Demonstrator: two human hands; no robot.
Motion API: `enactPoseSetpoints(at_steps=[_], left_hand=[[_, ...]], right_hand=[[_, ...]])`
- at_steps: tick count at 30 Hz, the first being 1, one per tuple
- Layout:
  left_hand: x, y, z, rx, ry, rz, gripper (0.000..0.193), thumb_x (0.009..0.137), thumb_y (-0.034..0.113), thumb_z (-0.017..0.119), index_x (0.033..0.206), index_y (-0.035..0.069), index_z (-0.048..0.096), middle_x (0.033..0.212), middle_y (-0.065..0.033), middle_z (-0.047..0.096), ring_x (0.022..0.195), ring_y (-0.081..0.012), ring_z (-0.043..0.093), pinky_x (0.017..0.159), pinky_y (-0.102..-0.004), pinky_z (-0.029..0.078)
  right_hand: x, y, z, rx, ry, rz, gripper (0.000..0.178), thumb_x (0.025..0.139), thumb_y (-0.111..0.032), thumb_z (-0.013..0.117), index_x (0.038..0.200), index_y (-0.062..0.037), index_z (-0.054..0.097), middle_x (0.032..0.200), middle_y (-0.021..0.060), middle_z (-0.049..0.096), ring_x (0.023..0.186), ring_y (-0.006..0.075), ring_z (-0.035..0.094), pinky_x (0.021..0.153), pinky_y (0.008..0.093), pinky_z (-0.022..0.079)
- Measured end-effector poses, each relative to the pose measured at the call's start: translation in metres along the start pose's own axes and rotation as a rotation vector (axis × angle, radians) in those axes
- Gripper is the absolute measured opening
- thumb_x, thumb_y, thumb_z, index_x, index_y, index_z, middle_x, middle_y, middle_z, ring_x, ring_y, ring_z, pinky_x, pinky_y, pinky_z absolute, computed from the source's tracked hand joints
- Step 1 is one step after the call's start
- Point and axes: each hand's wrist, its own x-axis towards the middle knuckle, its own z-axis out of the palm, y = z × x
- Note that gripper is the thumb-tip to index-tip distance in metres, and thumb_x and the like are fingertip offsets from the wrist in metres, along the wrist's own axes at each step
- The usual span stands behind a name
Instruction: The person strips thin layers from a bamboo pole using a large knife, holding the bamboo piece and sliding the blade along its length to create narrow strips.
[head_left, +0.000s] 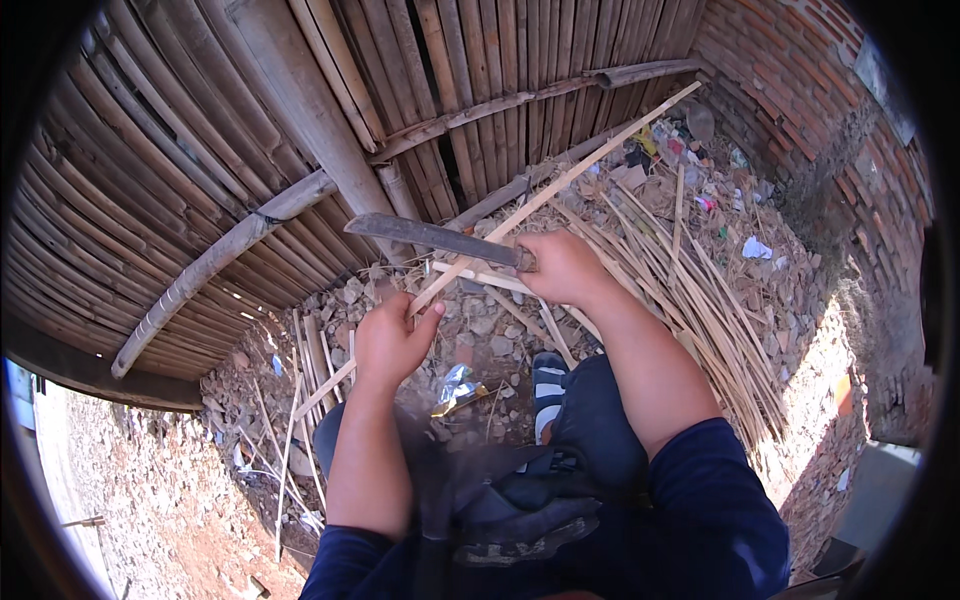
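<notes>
My right hand (566,266) is closed round the handle of a machete (430,235), whose dark, worn blade points left. My left hand (388,345) grips a long, pale bamboo strip (590,163), with the thumb lying along it. The strip slants from the lower left, through that hand, up to the far right near the brick corner. The blade crosses the strip between my two hands; whether it bites into the wood I cannot tell. Under the right hand, another pale stick (485,277) lies partly hidden.
A heap of split bamboo strips (690,310) lies to the right, and thinner sticks (288,450) to the left. Rubble, litter and a shiny wrapper (459,390) cover the ground near my sandalled foot (548,390). A bamboo wall (200,130) and brick wall (790,75) enclose the far side.
</notes>
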Motion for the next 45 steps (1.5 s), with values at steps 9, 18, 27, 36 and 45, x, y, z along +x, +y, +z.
enactPoseSetpoints(at_steps=[9, 18, 27, 36, 45], left_hand=[[0.0, 0.004, -0.004, -0.034, 0.004, -0.021, 0.042, 0.087, 0.046, 0.077, 0.094, 0.005, 0.073, 0.067, -0.0119, 0.066, 0.066, -0.0325, 0.068, 0.064, -0.0433, 0.051], [-0.001, 0.005, 0.0, 0.062, -0.05, -0.016, 0.045, 0.088, 0.049, 0.075, 0.097, 0.006, 0.072, 0.07, -0.0117, 0.067, 0.072, -0.0358, 0.07, 0.068, -0.0462, 0.053], [-0.001, 0.006, 0.002, 0.073, -0.06, 0.007, 0.047, 0.088, 0.051, 0.075, 0.096, 0.005, 0.07, 0.067, -0.0121, 0.066, 0.069, -0.0366, 0.07, 0.067, -0.0471, 0.053], [0.0, 0.003, 0.004, 0.054, -0.041, -0.007, 0.045, 0.087, 0.049, 0.076, 0.094, 0.005, 0.071, 0.069, -0.0138, 0.068, 0.07, -0.0371, 0.071, 0.067, -0.0468, 0.053], [0.0, 0.005, 0.003, 0.051, -0.061, -0.009, 0.045, 0.087, 0.048, 0.077, 0.094, 0.004, 0.072, 0.069, -0.014, 0.068, 0.07, -0.0368, 0.07, 0.067, -0.0466, 0.053]], right_hand=[[0.005, 0.056, -0.007, 0.182, 0.408, 0.218, 0.044, 0.085, -0.03, 0.077, 0.121, -0.0044, 0.07, 0.078, 0.0191, 0.073, 0.077, 0.0365, 0.074, 0.079, 0.046, 0.057], [0.004, 0.019, -0.004, 0.181, 0.065, 0.104, 0.039, 0.084, -0.028, 0.077, 0.117, -0.0092, 0.071, 0.099, 0.0226, 0.073, 0.097, 0.04, 0.071, 0.085, 0.0504, 0.056], [0.0, 0.004, 0.004, 0.075, 0.01, 0.018, 0.034, 0.083, -0.029, 0.079, 0.113, -0.0146, 0.072, 0.1, 0.0198, 0.073, 0.099, 0.0395, 0.07, 0.085, 0.0512, 0.056], [0.002, 0.012, 0.0, 0.164, 0.115, 0.117, 0.036, 0.082, -0.029, 0.081, 0.11, -0.0078, 0.073, 0.092, 0.022, 0.073, 0.09, 0.0409, 0.07, 0.08, 0.0479, 0.055], [0.004, 0.016, 0.005, 0.111, 0.069, 0.031, 0.041, 0.082, -0.03, 0.08, 0.118, -0.0099, 0.072, 0.1, 0.0203, 0.073, 0.099, 0.0412, 0.069, 0.086, 0.05, 0.055]])
